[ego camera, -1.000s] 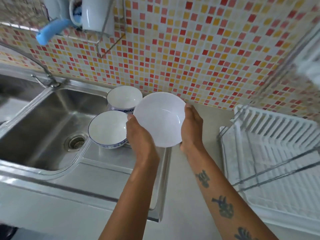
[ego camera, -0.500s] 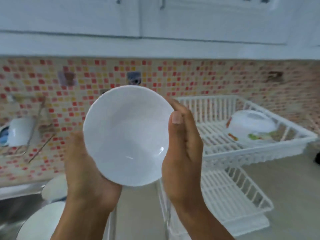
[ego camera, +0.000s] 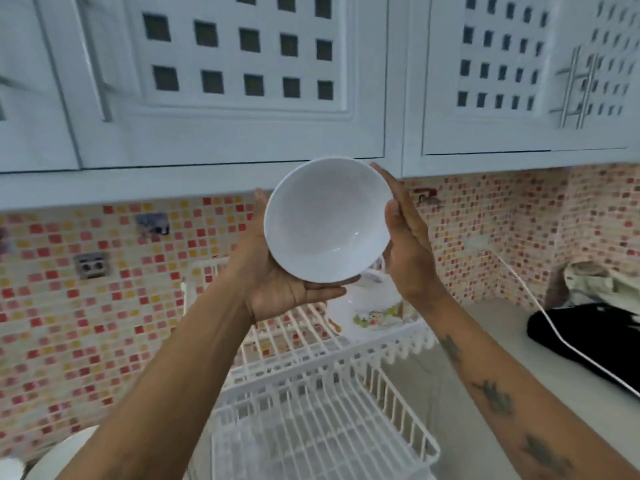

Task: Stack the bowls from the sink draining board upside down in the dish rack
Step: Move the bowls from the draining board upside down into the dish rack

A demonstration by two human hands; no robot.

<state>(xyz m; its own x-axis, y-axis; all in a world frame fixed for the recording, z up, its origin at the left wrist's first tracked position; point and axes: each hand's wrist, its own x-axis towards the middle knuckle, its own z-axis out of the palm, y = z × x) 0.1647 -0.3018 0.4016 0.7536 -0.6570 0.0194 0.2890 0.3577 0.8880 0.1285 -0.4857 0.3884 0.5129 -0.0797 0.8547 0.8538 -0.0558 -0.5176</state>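
Bowl point(ego camera: 327, 220), white, plain: one item, held in the air at about 12 o'clock from me, its open side tipped toward my face, not yet turned mouth-down.

Left hand point(ego camera: 277, 271): cupped under the bowl's lower edge, at 7 o'clock of it, palm bearing the weight, thumb lying along the underside.

Right hand point(ego camera: 405, 244): flat and upright against the rim at 3 o'clock of the bowl, steadying it, fingers extended.

Dish rack point(ego camera: 322, 420), white, two tiers: below the bowl, at 6 o'clock of it. Lower tier looks bare. Upper tier carries one pale item with a flowered pattern point(ego camera: 372, 315), partly hidden behind my right wrist; I cannot tell whether it is a bowl or a plate.

Other bowls: a white curved rim point(ego camera: 65, 452) at the 8 o'clock corner of the view, apparently a bowl waiting on the sink side.

Status, by my judgement: early. This bowl is in transit and needs inverting and setting down in the rack; at least one more remains to fetch. No upturned stack is visible in the rack yet.
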